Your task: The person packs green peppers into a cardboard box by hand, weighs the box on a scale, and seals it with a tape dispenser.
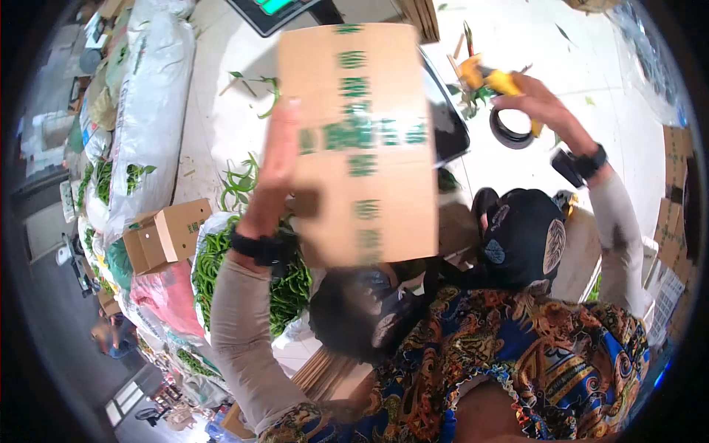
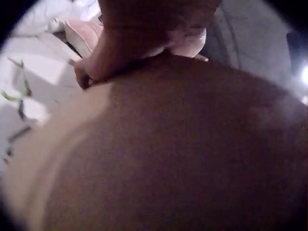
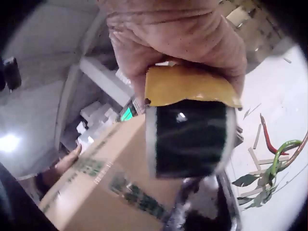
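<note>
A cardboard box [image 1: 391, 177] with green printed tape across its face stands in front of the person's knees. The left hand [image 1: 279, 151] lies along the box's left side; in the left wrist view that hand [image 2: 149, 38] touches the edge of the box [image 2: 183, 144]. To the right of the box, the right hand [image 1: 543, 107] grips a yellow tape dispenser [image 1: 491, 77] with a dark roll [image 1: 511, 133] on it. Seen from the right wrist, the hand [image 3: 178, 41] is wrapped over the dispenser's yellow part [image 3: 190, 86], apart from the box [image 3: 115, 168].
A scale [image 1: 266, 15] with a lit green display is beyond the box. Green peppers fill an open sack [image 1: 284, 295] at the left, near a small open carton [image 1: 170, 236]. Loose peppers and leaves [image 1: 240, 181] lie on the white floor [image 1: 554, 44].
</note>
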Motion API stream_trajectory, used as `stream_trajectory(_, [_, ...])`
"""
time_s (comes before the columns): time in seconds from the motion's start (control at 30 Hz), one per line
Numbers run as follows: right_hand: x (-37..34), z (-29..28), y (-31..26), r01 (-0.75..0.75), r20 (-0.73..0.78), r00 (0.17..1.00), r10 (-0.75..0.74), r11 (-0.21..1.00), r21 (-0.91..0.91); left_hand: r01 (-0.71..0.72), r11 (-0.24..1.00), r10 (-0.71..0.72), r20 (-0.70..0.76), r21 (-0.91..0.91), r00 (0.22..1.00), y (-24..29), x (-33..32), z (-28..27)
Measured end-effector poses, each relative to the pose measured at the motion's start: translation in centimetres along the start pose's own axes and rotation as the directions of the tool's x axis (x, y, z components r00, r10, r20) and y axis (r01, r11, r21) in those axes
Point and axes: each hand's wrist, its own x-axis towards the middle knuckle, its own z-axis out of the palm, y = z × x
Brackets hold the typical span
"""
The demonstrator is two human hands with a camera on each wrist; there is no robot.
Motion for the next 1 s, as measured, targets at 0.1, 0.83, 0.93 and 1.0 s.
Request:
stream_trajectory(0.1, [-1.7,-3.6,1.4,-0.124,-0.074,0.980,0.183,0.863,0.490,-0.007,0.897,0.071,-0.129,0.441,0.989,-2.9,3.5,4.8])
stream_trajectory(0.83, [-6.3,-6.4,-0.8,-0.087,0.047,0.994,0.097,0.472,0.877,0.377,0.926,-0.300,-0.561,0.023,0.772,-12.3,-5.7,-2.1])
stream_trajectory(0.93, [-5.7,-6.9,-2.9,-0.050,0.010,0.997,0.078,0.537,0.842,0.610,0.775,-0.618,-0.406,-0.166,0.673,-22.3,-10.3,-4.1])
stream_trajectory(1.0, [-4.7,-6.6,-2.7,-0.073,0.033,0.996,0.084,0.522,0.850,0.610,0.771,-0.636,-0.256,-0.180,0.728,-23.3,-13.3,-3.1])
